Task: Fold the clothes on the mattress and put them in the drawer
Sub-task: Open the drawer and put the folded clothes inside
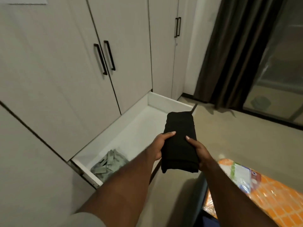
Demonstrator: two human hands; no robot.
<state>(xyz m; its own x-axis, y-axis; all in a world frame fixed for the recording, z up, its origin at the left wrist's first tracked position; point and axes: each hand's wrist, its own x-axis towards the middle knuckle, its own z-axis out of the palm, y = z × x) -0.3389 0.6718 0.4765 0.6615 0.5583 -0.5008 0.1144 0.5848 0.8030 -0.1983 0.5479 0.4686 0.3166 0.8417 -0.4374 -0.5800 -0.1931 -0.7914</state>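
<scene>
Carrying the folded black garment (179,141) above the front edge of the open drawer (170,99), I clamp its near end with my left hand (158,145) and right hand (199,151). Soft and light, I judge; gripping both sides should keep the folds together.

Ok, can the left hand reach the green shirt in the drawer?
Probably yes: the drawer is open and the green shirt uncovered, though the left hand grips the folded black garment.
</scene>
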